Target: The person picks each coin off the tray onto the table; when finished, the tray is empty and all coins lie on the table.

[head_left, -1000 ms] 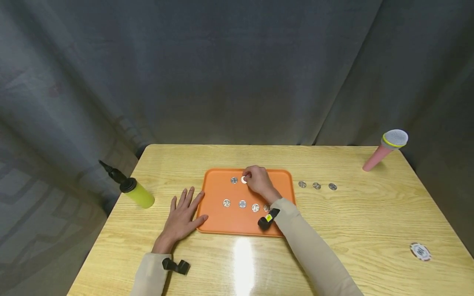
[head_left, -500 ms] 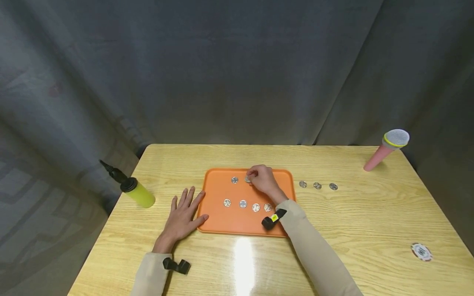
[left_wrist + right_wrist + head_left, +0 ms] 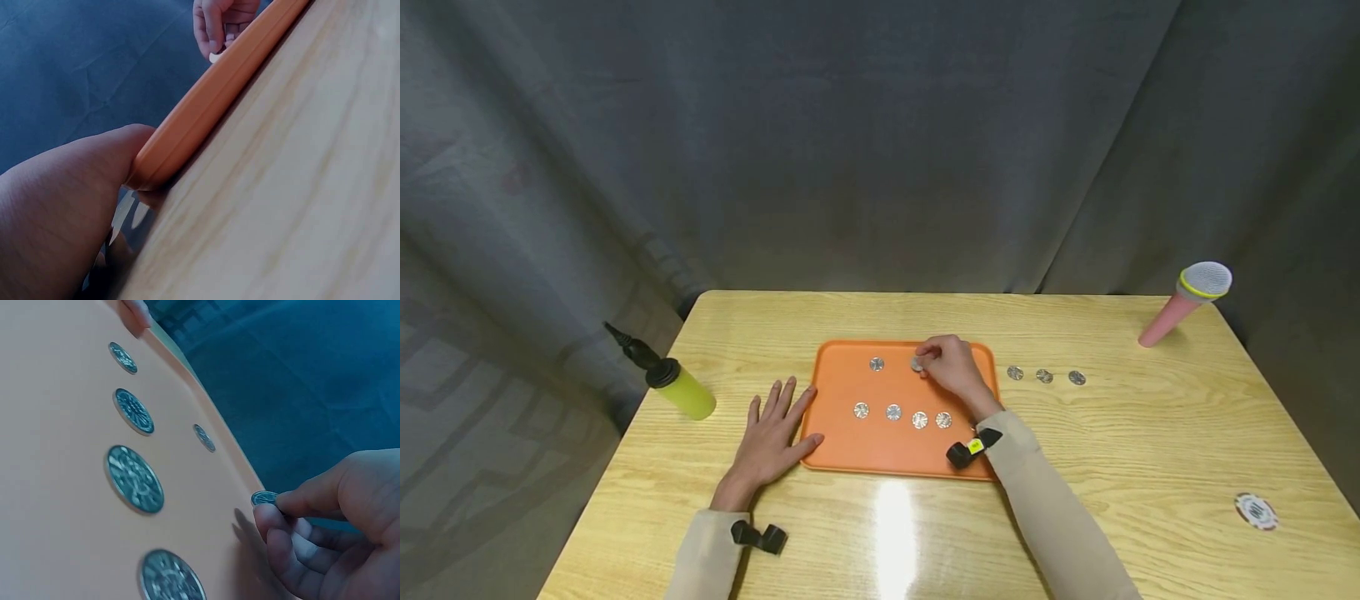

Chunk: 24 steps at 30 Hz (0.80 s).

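Note:
My right hand [image 3: 951, 367] pinches a silver coin [image 3: 265, 498] between thumb and index finger, close over the back part of the orange tray [image 3: 880, 458]. To its left, a single coin [image 3: 877, 364] lies near the tray's back rim. Several more coins form a front row, among them a coin [image 3: 892, 412] and another coin [image 3: 134, 478]; one at the right end is mostly hidden by the wrist camera. My left hand [image 3: 767, 437] lies flat with fingers spread, its thumb and index fingertips at the tray's left rim.
Right of the tray, three coins [image 3: 1044, 376] lie in a line on the wooden table [image 3: 1150, 433]. A pink toy microphone [image 3: 1172, 317] stands at the back right, a poker chip [image 3: 1256, 511] lies at the front right. At the left is a yellow-green hand pump [image 3: 688, 393] with a black nozzle.
My right hand has moved to the right along the tray's back with the coin in its fingers, uncovering a front-row coin. The left hand has stayed in place.

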Each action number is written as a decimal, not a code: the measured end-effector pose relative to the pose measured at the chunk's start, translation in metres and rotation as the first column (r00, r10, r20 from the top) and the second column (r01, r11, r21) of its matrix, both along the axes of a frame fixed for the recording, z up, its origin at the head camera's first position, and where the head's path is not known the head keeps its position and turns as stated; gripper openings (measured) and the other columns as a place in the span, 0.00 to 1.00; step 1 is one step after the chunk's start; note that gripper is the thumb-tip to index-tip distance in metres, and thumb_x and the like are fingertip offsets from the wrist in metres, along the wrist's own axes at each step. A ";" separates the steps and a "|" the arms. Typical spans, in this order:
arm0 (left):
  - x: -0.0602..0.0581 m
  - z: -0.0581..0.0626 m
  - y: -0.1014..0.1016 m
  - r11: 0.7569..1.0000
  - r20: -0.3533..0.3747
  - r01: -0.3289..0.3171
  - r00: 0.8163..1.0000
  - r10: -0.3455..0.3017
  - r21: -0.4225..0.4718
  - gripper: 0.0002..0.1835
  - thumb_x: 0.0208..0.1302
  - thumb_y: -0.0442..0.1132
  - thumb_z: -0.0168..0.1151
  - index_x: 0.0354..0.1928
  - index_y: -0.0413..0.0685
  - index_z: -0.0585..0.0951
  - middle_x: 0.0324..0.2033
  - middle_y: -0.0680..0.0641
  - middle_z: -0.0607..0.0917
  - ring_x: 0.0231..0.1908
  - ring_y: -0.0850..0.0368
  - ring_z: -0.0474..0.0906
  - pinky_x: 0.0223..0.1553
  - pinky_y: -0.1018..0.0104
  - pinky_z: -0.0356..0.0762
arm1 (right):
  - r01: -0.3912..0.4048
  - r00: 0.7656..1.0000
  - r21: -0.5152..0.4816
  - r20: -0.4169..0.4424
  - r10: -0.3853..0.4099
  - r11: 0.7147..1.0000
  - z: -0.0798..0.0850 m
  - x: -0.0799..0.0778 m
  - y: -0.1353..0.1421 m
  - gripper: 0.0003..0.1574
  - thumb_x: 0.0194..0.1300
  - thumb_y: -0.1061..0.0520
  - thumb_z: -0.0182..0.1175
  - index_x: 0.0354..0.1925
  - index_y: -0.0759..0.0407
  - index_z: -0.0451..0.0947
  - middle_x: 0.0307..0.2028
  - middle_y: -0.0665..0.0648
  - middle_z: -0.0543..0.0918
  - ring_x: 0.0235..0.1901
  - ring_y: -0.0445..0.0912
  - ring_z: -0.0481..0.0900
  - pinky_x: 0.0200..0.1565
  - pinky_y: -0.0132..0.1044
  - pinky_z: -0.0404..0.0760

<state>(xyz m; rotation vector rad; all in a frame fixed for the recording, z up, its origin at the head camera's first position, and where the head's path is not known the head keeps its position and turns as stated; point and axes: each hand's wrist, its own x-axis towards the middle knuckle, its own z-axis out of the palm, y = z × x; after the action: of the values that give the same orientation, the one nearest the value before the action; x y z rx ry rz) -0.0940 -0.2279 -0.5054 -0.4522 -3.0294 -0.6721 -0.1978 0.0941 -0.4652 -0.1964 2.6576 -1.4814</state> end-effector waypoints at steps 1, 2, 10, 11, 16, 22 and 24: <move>0.000 0.000 0.000 1.000 -0.001 0.000 1.000 0.000 0.000 0.42 0.66 0.59 0.58 0.78 0.57 0.59 0.80 0.38 0.51 0.79 0.34 0.42 0.73 0.29 0.35 | -0.002 1.000 -0.001 0.000 0.002 1.000 0.000 0.000 0.002 0.09 0.64 0.62 0.66 0.42 0.66 0.86 0.29 0.61 0.88 0.23 0.41 0.85 0.41 0.36 0.82; 0.000 0.000 0.000 1.000 -0.002 0.000 1.000 0.000 0.001 0.42 0.65 0.59 0.58 0.78 0.57 0.59 0.79 0.38 0.51 0.79 0.34 0.42 0.73 0.29 0.35 | -0.003 1.000 -0.002 -0.001 0.003 1.000 0.000 0.001 0.004 0.10 0.64 0.62 0.66 0.43 0.66 0.86 0.29 0.61 0.88 0.23 0.42 0.85 0.40 0.37 0.82; 0.000 0.000 0.000 1.000 -0.003 0.000 1.000 0.000 -0.005 0.42 0.65 0.59 0.59 0.78 0.57 0.59 0.79 0.38 0.51 0.79 0.34 0.43 0.73 0.29 0.36 | 0.025 1.000 -0.018 0.001 -0.025 1.000 0.000 0.006 0.017 0.09 0.64 0.63 0.65 0.42 0.67 0.85 0.28 0.62 0.88 0.23 0.43 0.84 0.34 0.31 0.77; 0.000 0.000 0.000 1.000 -0.003 0.000 1.000 0.000 -0.006 0.42 0.65 0.59 0.59 0.78 0.57 0.59 0.79 0.38 0.51 0.79 0.34 0.43 0.73 0.29 0.36 | 0.030 1.000 -0.025 0.002 -0.030 0.999 0.001 0.007 0.018 0.09 0.64 0.64 0.65 0.42 0.68 0.85 0.28 0.62 0.88 0.23 0.43 0.85 0.33 0.30 0.78; 0.000 0.000 -0.001 1.000 0.000 0.000 1.000 0.000 -0.005 0.42 0.65 0.59 0.59 0.78 0.57 0.59 0.79 0.38 0.51 0.79 0.34 0.42 0.73 0.29 0.35 | 0.041 0.999 -0.042 0.003 -0.041 0.998 0.004 0.011 0.024 0.08 0.65 0.65 0.64 0.41 0.69 0.85 0.29 0.64 0.88 0.24 0.46 0.86 0.30 0.29 0.79; 0.000 0.000 -0.001 1.000 -0.001 -0.001 1.000 0.001 -0.008 0.42 0.65 0.59 0.59 0.78 0.57 0.59 0.80 0.38 0.51 0.79 0.34 0.42 0.73 0.29 0.36 | 0.059 0.998 -0.027 -0.018 -0.060 0.998 0.006 0.014 0.038 0.09 0.66 0.66 0.62 0.42 0.69 0.85 0.30 0.65 0.88 0.25 0.48 0.87 0.30 0.29 0.80; 0.000 0.000 -0.001 1.000 -0.001 0.000 1.000 0.000 -0.009 0.42 0.65 0.59 0.59 0.78 0.57 0.59 0.80 0.38 0.51 0.79 0.34 0.42 0.73 0.29 0.36 | 0.062 0.998 -0.028 -0.026 -0.063 0.998 0.007 0.014 0.043 0.09 0.66 0.66 0.62 0.43 0.70 0.85 0.31 0.66 0.88 0.25 0.49 0.87 0.29 0.28 0.80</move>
<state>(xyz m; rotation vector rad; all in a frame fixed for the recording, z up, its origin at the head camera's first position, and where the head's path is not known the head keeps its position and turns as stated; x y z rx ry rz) -0.0942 -0.2287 -0.5055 -0.4524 -3.0328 -0.6590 -0.1834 0.1374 -0.4584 -0.1380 2.6894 -1.5451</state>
